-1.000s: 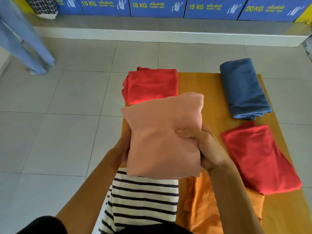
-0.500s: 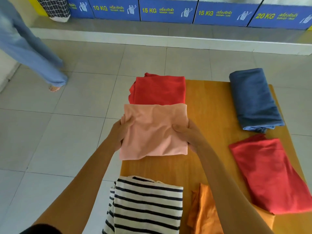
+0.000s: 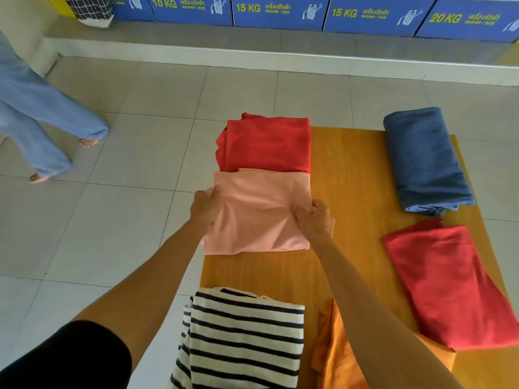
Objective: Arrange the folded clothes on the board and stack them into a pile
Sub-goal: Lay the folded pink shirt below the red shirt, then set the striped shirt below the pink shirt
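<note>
A folded pink garment (image 3: 261, 209) lies on the left side of the wooden board (image 3: 348, 192), just in front of a folded red garment (image 3: 266, 144) at the far left corner. My left hand (image 3: 206, 206) pinches the pink garment's left edge. My right hand (image 3: 314, 220) grips its right side near the front corner. A folded blue garment (image 3: 424, 161) lies at the far right. A second red garment (image 3: 446, 279) sits at the right, partly over an orange one (image 3: 334, 352). A striped black-and-white garment (image 3: 244, 338) lies nearest me.
The board stands over a grey tiled floor (image 3: 112, 220). A person in light blue trousers (image 3: 36, 119) walks at the left. Blue washer panels (image 3: 280, 11) on a raised step line the far wall.
The pink garment went from lifted in front of me down and forward onto the board, in front of the red one. Both hands stayed on it. The person at left walked further in.
</note>
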### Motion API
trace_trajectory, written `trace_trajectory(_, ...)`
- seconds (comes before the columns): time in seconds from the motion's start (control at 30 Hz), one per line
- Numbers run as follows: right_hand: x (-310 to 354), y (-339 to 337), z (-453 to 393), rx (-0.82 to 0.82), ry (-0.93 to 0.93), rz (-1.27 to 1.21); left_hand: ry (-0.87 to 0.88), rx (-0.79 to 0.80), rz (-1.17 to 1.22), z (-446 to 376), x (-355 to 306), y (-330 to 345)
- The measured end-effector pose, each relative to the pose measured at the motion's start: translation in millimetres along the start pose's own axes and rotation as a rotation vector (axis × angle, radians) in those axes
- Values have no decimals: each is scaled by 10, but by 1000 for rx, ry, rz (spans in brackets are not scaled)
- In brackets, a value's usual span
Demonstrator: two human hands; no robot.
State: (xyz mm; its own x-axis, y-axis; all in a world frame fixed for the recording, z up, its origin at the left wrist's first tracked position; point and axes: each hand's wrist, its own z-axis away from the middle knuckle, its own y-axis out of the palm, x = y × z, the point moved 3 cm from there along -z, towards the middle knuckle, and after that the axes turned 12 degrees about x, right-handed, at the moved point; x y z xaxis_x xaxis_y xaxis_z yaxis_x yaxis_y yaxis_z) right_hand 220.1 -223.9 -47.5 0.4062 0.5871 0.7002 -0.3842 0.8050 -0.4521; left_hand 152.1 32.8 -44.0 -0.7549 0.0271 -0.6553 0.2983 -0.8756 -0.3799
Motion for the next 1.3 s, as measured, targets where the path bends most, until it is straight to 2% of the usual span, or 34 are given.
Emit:
trace_trajectory(0.07, -41, -42, 47, -10, 9, 9, 47, -49, -47, 108, -21, -72)
trace_trajectory(0.17, -133, -130, 227, -33, 22, 13, 82, -38, -109, 337, 48, -192)
trace_trajectory(0.3, -343, -172, 660, -37, 0, 2, 53, -22, -130, 764, 385, -303)
trace_trajectory(0.43, -723, -69, 1204, 81, 21, 2, 100, 71, -179, 1201, 953, -314)
trace_trajectory(0.53, -1022, -4, 1632, 161, 48, 52, -35, 148, -202, 1448, 1482, -330)
trace_trajectory(0.63, -1306, 71, 1972, 189, 67, 188, -148, 378, -233, 1702, 1933, -257)
trace_trajectory(0.7, -1444, 180, 2103, 265, 98, 228, -76, 458, -295, 1821, 2096, -184)
trace_trajectory(0.77, -1476, 317, 2181, 356, 77, 205, 1, 340, -373, 1850, 2180, -169)
trace_trajectory(0.83, -1408, 408, 2191, 374, 48, 133, 26, 228, -432, 1836, 2175, -164)
trace_trajectory(0.9, -1270, 443, 2131, 367, 25, 81, 42, 186, -426, 1794, 2100, -143)
trace_trajectory(1.1, -936, 457, 1695, 182, -31, 114, 170, 147, -278, 1625, 1696, -97)
trace_trajectory(1.3, -975, 430, 1433, 93, -2, 222, 164, 83, -340, 1456, 1607, 62)
